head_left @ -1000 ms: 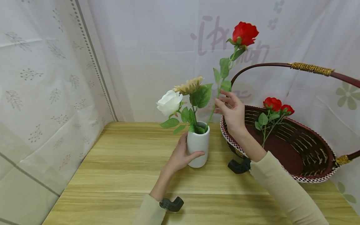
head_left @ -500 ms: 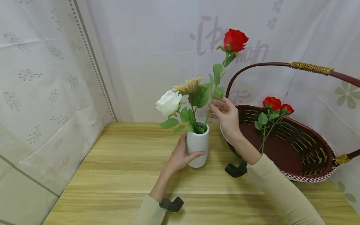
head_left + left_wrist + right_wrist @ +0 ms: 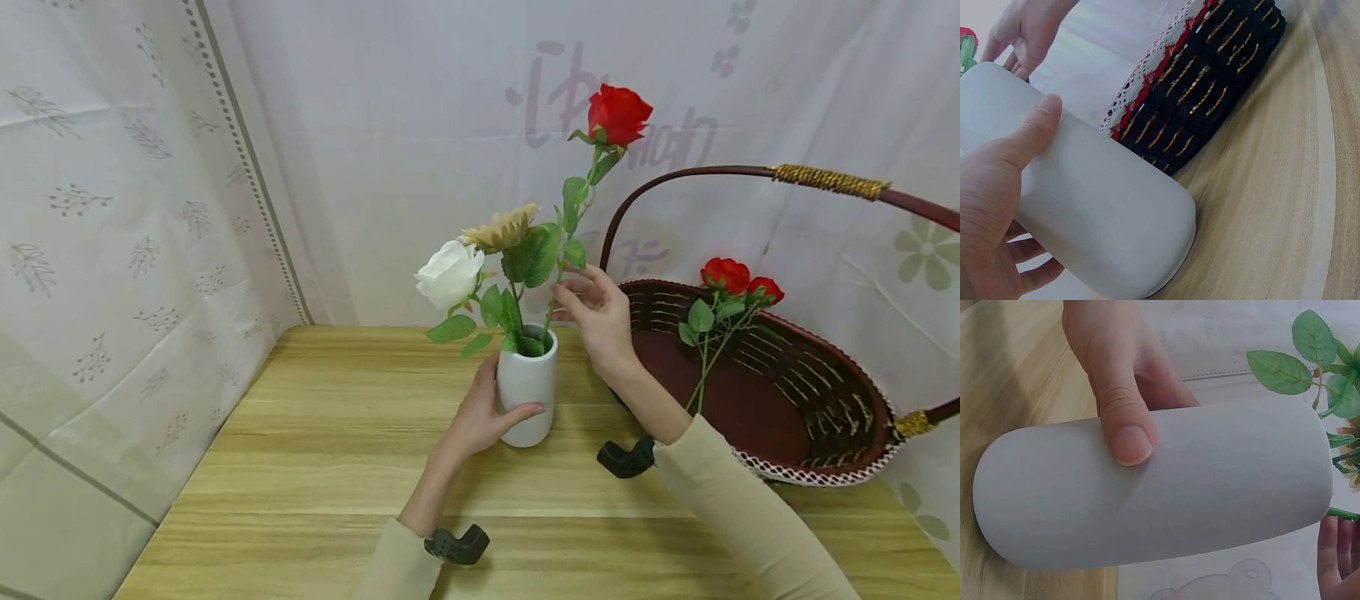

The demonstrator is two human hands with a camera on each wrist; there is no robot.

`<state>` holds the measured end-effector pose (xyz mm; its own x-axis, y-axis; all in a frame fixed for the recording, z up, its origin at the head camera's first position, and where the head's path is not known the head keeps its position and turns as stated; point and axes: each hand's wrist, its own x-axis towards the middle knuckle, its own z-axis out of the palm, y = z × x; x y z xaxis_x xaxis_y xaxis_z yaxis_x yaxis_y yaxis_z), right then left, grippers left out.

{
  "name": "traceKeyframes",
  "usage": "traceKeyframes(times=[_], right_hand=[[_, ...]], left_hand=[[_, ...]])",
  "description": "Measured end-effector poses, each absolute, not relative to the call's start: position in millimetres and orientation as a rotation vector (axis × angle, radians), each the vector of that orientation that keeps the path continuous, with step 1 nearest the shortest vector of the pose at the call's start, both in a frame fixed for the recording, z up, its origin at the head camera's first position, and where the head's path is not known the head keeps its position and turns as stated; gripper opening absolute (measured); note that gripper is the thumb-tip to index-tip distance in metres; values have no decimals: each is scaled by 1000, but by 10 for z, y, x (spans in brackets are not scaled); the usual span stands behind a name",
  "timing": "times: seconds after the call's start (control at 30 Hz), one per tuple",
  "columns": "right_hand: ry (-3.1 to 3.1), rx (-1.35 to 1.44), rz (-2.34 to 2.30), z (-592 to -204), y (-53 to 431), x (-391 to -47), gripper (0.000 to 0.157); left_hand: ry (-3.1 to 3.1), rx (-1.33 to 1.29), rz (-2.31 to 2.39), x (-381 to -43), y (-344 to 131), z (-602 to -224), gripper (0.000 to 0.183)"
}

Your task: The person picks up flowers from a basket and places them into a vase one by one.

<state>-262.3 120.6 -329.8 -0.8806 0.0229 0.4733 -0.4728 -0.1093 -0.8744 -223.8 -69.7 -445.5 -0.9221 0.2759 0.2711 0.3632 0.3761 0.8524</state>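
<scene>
The left hand (image 3: 480, 412) grips, thumb (image 3: 521, 413) opposite its curled fingers (image 3: 1044, 277); the left arm (image 3: 401, 562) slants up rightward. Higher, the right hand (image 3: 606, 323) pinches between thumb and fingers, the right arm (image 3: 750, 517) slanting up leftward behind it.

The plain white vase (image 3: 531, 383) stands upright on the table (image 3: 322, 467). The rose (image 3: 618, 115), red and green-leaved, leans toward 1 o'clock, its lower end inside the vase.

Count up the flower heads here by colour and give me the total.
Red: 3, the tall red rose in the right hand plus two red blooms over the basket
White: 1, the white rose
Tan: 1, the tan flower
Total: 5
</scene>
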Motion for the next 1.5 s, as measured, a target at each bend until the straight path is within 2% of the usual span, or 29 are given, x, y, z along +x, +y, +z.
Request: traceKeyframes(times=[0.77,1.5], right_hand=[[-2075,495,1923,-3439,1153,-2605,25],[-2175,375,2023,-3556,1148,-2564,36]], left_hand=[[-2536,-616,-1604,-2247,-699,-4450,98],[-2525,-617,-1635,-2245,-700,-4441,100]])
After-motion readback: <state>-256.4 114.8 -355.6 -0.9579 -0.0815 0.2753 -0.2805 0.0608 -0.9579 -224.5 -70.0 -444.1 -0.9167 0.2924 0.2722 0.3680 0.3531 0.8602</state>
